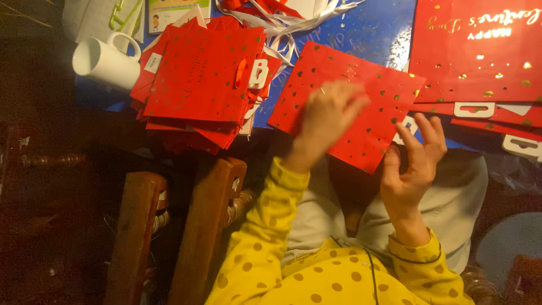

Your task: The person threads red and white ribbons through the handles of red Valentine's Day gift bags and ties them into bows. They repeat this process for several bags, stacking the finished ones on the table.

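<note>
A flat red paper bag [361, 93] with gold dots lies tilted over the blue table's near edge. My left hand [326, 116] rests on its middle, fingers curled and blurred. My right hand [412, 161] is at the bag's lower right edge, fingers spread, thumb touching the paper near a white plastic handle tab [407, 129]. Both sleeves are yellow with darker dots.
A stack of folded red bags [200, 85] lies at left beside a white mug [104, 59] on its side. Larger red bags [477, 51] lie at right. White ribbons [282, 20] are at the back. Wooden chair rails [203, 226] stand below the blue table [367, 34].
</note>
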Available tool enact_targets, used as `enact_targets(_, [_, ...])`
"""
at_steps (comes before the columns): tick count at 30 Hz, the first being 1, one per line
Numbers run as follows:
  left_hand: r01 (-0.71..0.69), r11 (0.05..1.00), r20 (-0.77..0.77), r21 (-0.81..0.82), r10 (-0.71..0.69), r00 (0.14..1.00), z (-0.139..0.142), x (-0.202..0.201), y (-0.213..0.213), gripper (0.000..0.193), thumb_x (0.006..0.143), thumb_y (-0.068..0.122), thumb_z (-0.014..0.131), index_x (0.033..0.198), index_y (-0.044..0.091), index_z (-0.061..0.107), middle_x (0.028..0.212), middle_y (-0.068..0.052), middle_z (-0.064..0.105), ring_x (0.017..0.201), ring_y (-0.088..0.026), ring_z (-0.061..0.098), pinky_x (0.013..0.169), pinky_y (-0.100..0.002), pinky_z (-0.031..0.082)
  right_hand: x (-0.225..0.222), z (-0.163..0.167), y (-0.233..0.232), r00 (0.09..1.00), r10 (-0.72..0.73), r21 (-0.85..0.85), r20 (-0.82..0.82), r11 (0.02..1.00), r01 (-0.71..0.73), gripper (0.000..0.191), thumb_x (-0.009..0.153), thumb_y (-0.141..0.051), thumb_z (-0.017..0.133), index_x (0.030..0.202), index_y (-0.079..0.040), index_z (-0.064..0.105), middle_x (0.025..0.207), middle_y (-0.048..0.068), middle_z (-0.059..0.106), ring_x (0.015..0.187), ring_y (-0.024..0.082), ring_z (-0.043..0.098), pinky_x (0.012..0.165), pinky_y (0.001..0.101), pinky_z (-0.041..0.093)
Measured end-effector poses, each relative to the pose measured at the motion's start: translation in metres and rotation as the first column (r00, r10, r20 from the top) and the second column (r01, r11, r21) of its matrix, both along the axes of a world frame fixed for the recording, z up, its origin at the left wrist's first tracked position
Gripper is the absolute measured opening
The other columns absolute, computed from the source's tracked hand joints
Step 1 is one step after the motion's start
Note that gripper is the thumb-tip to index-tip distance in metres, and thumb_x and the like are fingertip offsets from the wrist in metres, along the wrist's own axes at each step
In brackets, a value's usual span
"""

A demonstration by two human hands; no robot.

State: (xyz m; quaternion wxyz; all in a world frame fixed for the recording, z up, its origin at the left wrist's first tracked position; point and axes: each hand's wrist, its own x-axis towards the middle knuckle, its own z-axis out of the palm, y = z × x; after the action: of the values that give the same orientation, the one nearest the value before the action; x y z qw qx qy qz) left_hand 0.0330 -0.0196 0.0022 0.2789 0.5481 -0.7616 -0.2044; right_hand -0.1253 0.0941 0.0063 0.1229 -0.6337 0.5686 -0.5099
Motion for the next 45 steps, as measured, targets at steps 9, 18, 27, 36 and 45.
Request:
enact_targets(9, [-0.334,0.796,0.124,-0.504,0.450,0.885,0.014,0.034,-0.142,0.062,0.069,0.009,0.070,0.130,-0.001,0.060,0.134,-0.022,0.057,0.119,-0.039,0.059,0.102,-0.039,0.050,-0.004,-0.010,-0.013,0.981,0.137,0.146,-0.139,0.982,-0.117,0.032,0.095,-0.002,0.068,0.127,-0.008,0.069,0.144,0.016,0.057,0.142,0.037,0.049,0.122,0.0481,0.037])
enact_targets(18, [-0.428,0.747,0.022,-0.508,0.508,0.861,0.007,0.045,-0.152,0.028,0.082,0.002,0.069,0.108,0.009,0.077,0.100,-0.007,0.067,0.097,-0.028,0.066,0.085,-0.040,0.055,0.001,-0.020,-0.013,0.945,0.129,0.171,-0.301,0.982,-0.080,0.031,0.095,-0.008,0.073,0.126,-0.011,0.069,0.143,0.013,0.058,0.143,0.035,0.047,0.125,0.0580,0.027])
enact_targets(27, [-0.155,0.808,-0.085,-0.568,0.129,0.988,0.028,0.013,-0.080,0.013,0.091,0.011,0.076,0.098,0.010,0.065,0.107,-0.006,0.067,0.109,-0.029,0.064,0.098,-0.041,0.050,0.001,-0.006,-0.018,0.976,0.156,0.169,-0.152,0.977,-0.129,0.032,0.097,-0.007,0.069,0.129,-0.008,0.067,0.137,0.012,0.064,0.141,0.036,0.053,0.126,0.0522,0.024])
enact_targets(36, [0.096,0.951,-0.399,-0.295,-0.213,0.892,0.033,-0.045,0.062,0.020,0.090,0.011,0.078,0.105,0.013,0.064,0.101,-0.001,0.068,0.101,-0.022,0.067,0.110,-0.044,0.047,-0.019,-0.007,0.000,0.814,0.073,0.049,0.576,0.991,-0.124,0.021,0.114,-0.001,0.063,0.134,0.004,0.065,0.121,0.008,0.065,0.111,0.014,0.062,0.103,0.0248,0.049])
enact_targets(45, [0.150,0.988,-0.587,0.030,-0.104,0.803,0.021,-0.051,0.095,0.016,0.092,0.015,0.080,0.105,0.013,0.070,0.095,-0.003,0.070,0.083,-0.019,0.067,0.081,-0.029,0.052,-0.082,-0.048,0.024,0.211,0.081,-0.014,0.974,0.952,-0.304,0.006,0.113,-0.015,0.062,0.116,-0.012,0.067,0.102,0.010,0.072,0.093,0.020,0.071,0.086,0.0340,0.059])
